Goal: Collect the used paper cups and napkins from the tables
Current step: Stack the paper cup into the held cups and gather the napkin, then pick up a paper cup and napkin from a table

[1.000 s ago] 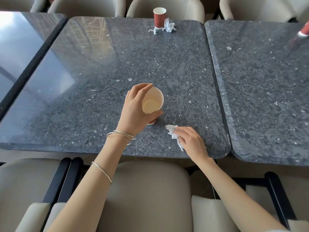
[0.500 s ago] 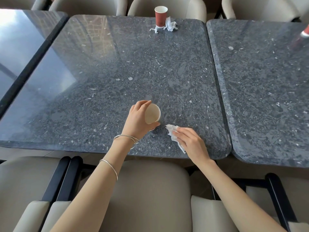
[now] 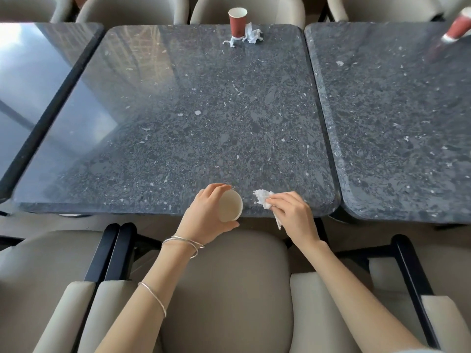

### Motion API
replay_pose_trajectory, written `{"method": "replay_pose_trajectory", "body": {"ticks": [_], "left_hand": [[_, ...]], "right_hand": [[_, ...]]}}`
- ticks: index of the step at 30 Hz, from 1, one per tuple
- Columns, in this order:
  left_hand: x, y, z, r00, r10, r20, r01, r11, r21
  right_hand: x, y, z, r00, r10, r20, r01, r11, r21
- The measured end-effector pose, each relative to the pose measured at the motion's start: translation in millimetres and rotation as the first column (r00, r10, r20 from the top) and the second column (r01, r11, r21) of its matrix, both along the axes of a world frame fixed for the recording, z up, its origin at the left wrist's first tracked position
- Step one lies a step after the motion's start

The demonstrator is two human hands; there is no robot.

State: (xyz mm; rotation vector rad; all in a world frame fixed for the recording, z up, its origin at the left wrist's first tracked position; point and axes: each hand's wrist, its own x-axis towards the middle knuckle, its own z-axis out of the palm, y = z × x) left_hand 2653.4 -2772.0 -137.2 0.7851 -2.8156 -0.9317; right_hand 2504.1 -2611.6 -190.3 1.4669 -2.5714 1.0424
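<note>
My left hand (image 3: 205, 216) grips a paper cup (image 3: 230, 206) with a pale inside, held at the near edge of the dark stone table (image 3: 178, 118). Just to its right, my right hand (image 3: 293, 215) pinches a crumpled white napkin (image 3: 262, 200) over the same edge, a strip of it hanging below my fingers. At the far edge of this table stands a red paper cup (image 3: 237, 22) with a crumpled napkin (image 3: 252, 35) beside it. Another red cup (image 3: 457, 29) shows at the far right on the neighbouring table, blurred and cut by the frame.
A second stone table (image 3: 397, 118) adjoins on the right and a glossy one (image 3: 33, 80) on the left. Beige padded chairs (image 3: 229, 289) with black frames stand below my arms, and more chairs (image 3: 244, 6) line the far side.
Both hands have drawn back toward the near table edge, the left carrying the cup and the right dragging the napkin. The view has shifted back with them.
</note>
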Motion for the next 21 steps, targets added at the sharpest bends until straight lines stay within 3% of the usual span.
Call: {"method": "replay_pose_trajectory", "body": {"ticks": [10, 21], "left_hand": [[93.3, 92.3, 82.6, 0.97, -0.188, -0.156, 0.178, 0.981, -0.073], [229.3, 227.9, 139.5, 0.805, -0.562, -0.188, 0.553, 0.827, -0.105]], "right_hand": [[118.9, 127.8, 104.6, 0.974, -0.227, 0.013, 0.226, 0.962, -0.153], [324.4, 304.7, 177.1, 0.867, -0.497, 0.038, 0.499, 0.86, -0.109]]}}
